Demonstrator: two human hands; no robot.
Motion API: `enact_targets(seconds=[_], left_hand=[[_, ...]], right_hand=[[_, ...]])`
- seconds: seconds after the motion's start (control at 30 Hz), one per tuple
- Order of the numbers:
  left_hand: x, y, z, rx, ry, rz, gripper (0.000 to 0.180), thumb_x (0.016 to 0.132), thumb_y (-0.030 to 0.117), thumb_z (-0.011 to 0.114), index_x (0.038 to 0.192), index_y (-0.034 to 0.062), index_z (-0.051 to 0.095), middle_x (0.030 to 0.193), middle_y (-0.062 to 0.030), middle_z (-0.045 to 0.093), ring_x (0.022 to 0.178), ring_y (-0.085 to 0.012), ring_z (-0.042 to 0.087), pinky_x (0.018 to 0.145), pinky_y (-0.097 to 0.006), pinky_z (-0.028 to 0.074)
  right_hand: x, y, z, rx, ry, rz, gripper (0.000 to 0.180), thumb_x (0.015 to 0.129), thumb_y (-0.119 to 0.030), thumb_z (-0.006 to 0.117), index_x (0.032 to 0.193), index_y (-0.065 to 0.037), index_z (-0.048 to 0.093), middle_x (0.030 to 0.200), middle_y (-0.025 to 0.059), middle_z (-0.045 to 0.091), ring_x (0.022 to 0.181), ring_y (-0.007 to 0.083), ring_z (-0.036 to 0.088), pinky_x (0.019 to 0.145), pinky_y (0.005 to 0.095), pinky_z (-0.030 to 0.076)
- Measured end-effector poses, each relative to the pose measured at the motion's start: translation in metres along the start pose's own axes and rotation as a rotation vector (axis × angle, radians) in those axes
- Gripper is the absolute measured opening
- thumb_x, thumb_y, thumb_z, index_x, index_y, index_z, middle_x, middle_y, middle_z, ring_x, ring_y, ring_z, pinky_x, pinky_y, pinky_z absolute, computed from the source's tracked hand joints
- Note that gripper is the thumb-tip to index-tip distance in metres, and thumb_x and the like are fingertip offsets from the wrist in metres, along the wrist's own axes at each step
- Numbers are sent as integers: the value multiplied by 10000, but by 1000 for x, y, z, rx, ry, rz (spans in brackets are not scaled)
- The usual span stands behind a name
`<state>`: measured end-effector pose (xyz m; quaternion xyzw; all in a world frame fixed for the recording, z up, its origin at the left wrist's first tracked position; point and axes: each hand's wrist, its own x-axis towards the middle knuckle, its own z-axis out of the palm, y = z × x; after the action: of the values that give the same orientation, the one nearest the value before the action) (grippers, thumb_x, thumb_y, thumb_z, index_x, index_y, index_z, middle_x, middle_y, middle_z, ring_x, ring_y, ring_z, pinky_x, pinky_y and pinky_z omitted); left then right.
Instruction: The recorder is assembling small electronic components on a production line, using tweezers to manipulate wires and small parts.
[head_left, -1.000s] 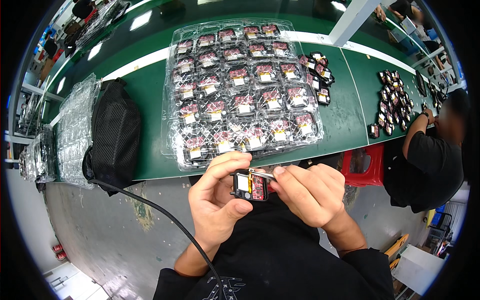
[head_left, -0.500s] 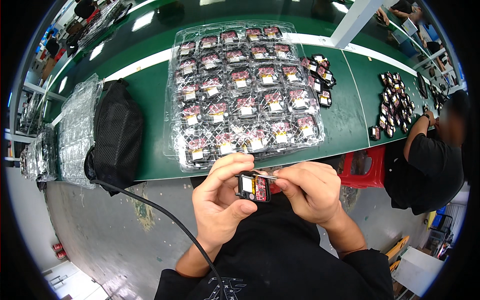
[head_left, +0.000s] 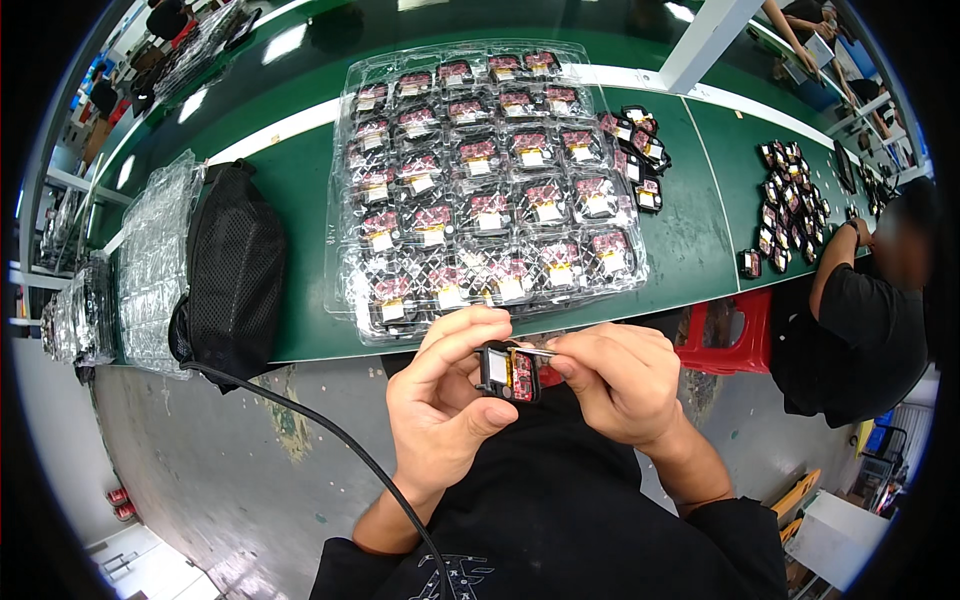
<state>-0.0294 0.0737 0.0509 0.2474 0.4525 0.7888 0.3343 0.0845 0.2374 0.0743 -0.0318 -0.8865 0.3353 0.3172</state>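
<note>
Between the fingers and thumb of my left hand [head_left: 440, 405] sits a small black device housing [head_left: 509, 372], its open side showing a red circuit board, yellow tape and a white block. My right hand [head_left: 622, 382] pinches a thin metal tool [head_left: 533, 351], perhaps tweezers. The tool's tip lies at the housing's upper edge; whether it touches a part inside is too small to tell. Both hands are in front of the table edge, above my lap. Just beyond them, a clear plastic tray [head_left: 340, 262] holds rows of similar open housings.
On the green table [head_left: 300, 300], a black mesh bag [head_left: 236, 265] and stacked clear trays [head_left: 152, 265] stand left. Loose housings [head_left: 640, 160] lie right of the tray, with another pile [head_left: 788, 205] farther off. A co-worker [head_left: 865, 320] sits right beside a red stool [head_left: 730, 335]. A black cable [head_left: 330, 425] crosses my left forearm.
The housing in my left hand is tilted very slightly differently. Both hands keep nearly the same place and grip. At the upper right, another person's arm has come further into view.
</note>
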Motion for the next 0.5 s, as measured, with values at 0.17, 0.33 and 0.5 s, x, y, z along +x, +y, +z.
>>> enact_targets(seconds=[0.17,0.33,0.5], left_hand=[[-1,4,6,-4,32,-5,650,830,201,878,1338,-95,600,1396,-160,518,1234,-249,606,987,-354,539],[-4,2,-2,36,29,12,640,811,106,881,1343,-98,591,1373,-159,526,1223,-267,621,1000,-367,546],[-7,13,-13,126,80,158,604,790,73,888,1296,-80,595,1326,-167,544,1234,-304,622,1011,-386,557]], right_hand=[[-4,-4,7,-137,61,-62,165,810,-52,797,935,-5,701,763,76,683,603,206,668,526,311,515],[1,-4,2,-174,-27,-83,190,778,-29,795,943,-16,701,772,61,678,608,195,670,526,310,518],[9,12,-1,-159,83,-72,263,699,28,777,947,-20,702,780,54,670,626,202,673,525,317,520]])
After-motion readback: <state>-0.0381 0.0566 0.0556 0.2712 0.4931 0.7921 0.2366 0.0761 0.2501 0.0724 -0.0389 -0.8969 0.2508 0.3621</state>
